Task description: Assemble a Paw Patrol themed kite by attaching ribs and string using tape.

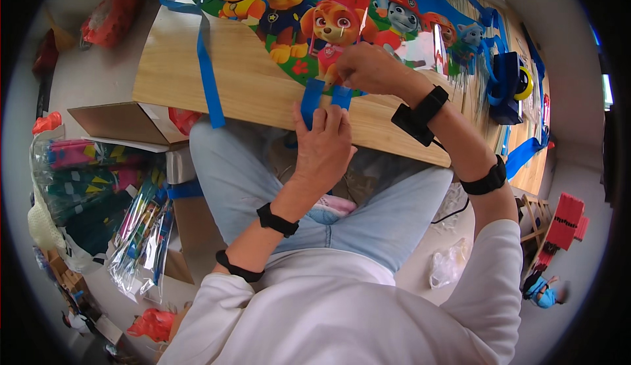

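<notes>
A glossy plastic sheet (299,20), printed with cartoon dogs, lies on the wooden table with its curved lower edge toward me. Two short blue ribbon ends (311,95) stick out from that edge toward the table's front. My left hand (325,145) is at the table edge, its fingers pressed on these ribbon ends. Just above, my right hand (374,69) is closed over the lower part of the sheet, fingertips bent down; whatever they pinch is hidden. A longer blue ribbon (209,76) trails from the sheet's left side over the table's front edge.
At the table's right stands a blue tape dispenser (506,92) with a yellow-cored roll, beside stacked clear sheets (463,95). An open cardboard box (121,122) stands left of my knees. Plastic-wrapped goods (82,174) fill the left side. A clear bag (449,263) lies on the floor.
</notes>
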{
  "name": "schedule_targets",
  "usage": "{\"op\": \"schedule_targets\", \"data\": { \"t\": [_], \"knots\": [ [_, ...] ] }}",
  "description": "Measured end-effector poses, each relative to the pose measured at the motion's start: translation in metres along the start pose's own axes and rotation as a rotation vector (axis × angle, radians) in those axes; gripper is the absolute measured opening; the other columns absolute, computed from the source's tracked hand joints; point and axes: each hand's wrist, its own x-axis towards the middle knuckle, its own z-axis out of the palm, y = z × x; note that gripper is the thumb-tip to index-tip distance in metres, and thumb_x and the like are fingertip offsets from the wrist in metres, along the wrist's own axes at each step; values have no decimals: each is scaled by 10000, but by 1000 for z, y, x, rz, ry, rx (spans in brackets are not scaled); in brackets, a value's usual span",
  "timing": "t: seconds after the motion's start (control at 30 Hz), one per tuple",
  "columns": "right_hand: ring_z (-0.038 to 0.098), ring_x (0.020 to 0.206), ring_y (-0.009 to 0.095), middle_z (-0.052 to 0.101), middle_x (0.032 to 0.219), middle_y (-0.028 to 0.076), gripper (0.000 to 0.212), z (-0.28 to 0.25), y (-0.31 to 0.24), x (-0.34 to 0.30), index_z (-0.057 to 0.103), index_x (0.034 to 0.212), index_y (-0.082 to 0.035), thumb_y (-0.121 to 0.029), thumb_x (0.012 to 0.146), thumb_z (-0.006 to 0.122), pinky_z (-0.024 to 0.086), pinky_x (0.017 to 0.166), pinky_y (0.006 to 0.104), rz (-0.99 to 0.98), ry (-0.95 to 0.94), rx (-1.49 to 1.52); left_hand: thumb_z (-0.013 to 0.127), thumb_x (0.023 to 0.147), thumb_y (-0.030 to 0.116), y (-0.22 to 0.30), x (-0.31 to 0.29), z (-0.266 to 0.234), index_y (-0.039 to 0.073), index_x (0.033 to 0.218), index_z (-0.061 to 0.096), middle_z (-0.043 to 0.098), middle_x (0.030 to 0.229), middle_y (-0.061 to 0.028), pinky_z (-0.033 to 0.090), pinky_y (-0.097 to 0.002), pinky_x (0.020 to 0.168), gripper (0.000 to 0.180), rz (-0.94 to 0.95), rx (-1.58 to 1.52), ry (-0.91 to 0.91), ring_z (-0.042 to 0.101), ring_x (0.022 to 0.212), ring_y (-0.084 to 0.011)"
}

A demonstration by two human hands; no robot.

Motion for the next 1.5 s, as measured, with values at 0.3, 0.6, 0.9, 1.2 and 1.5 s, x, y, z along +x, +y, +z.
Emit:
{"op": "schedule_targets", "data": {
  "t": [0.3, 0.6, 0.9, 1.2, 1.5],
  "knots": [
    [660, 796, 305, 675, 792, 99, 48, 9, 0, 12, 693, 735, -93, -112, 694, 677, 500, 630, 423, -56, -20, -31, 842, 623, 301, -3, -1, 3, 0, 1197, 569, 441, 1287, -108, 258, -653, 1053, 703, 20, -28, 15, 464, 1085, -289],
    [659, 747, 309, 676, 747, 103, 142, 14, 3, 14, 719, 783, -64, -78, 648, 677, 511, 664, 413, -74, 17, -69, 836, 615, 287, -6, -1, 3, -7, 1176, 588, 385, 1436, -94, 259, -665, 1044, 681, 46, -46, 23, 458, 1124, -297],
    [668, 718, 292, 687, 737, 97, 151, 16, 3, 17, 743, 781, -82, -84, 644, 680, 513, 641, 394, -65, 28, -136, 836, 615, 299, -5, 1, 2, -9, 1187, 577, 409, 1421, -97, 272, -677, 1032, 699, 44, -36, 7, 471, 1117, -292],
    [678, 734, 316, 685, 735, 113, 130, 7, -9, 14, 746, 743, -106, -193, 655, 705, 514, 601, 419, 66, 66, -328, 843, 611, 304, -5, 2, -2, -17, 1180, 572, 417, 1407, -126, 282, -684, 1021, 707, 61, -53, -22, 488, 1078, -292],
    [657, 699, 296, 647, 679, 106, 291, -9, -9, 2, 628, 746, -48, -264, 624, 781, 493, 616, 403, 143, 354, -39, 845, 609, 301, -6, 0, -3, -18, 1188, 567, 420, 1403, -129, 272, -682, 1034, 717, 58, -51, -24, 489, 1081, -292]
  ]
}}
